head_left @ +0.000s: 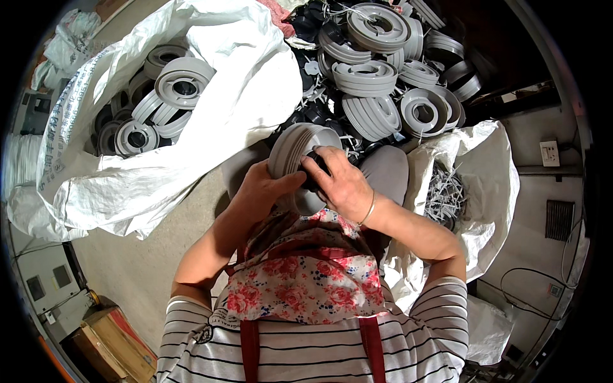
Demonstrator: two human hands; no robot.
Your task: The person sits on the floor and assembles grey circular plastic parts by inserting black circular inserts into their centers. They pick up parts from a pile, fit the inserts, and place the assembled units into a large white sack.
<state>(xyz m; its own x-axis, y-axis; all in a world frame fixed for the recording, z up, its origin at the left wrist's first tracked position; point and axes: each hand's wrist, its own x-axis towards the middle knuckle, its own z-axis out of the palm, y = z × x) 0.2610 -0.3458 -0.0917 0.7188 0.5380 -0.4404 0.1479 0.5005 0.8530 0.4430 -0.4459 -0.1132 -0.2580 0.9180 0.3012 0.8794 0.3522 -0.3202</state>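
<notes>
Two hands meet over one grey plastic spool (299, 153), held above the person's lap at the middle of the view. Going from left to right: a big white sack (96, 172) gapes at the left, its mouth full of more grey spools (182, 82). Next comes the left hand (260, 186), clasped around the held spool's ribbed rim from below and steadying it. Just beside it, the right hand (338, 182) curls its fingers over a dark part (315, 173) at the spool's hub; whether that part is being pressed in or pulled out I cannot tell. Behind the hands, at the upper middle, lies a heap of grey spools (377, 76) mixed with black pieces. At the right, a second white sack (491, 185) holds thin pale plastic scraps (445, 191). By the look of it, work on this one spool's hub is under way. Any following move would need the left hand's grip firm while the right works the hub piece squarely.
</notes>
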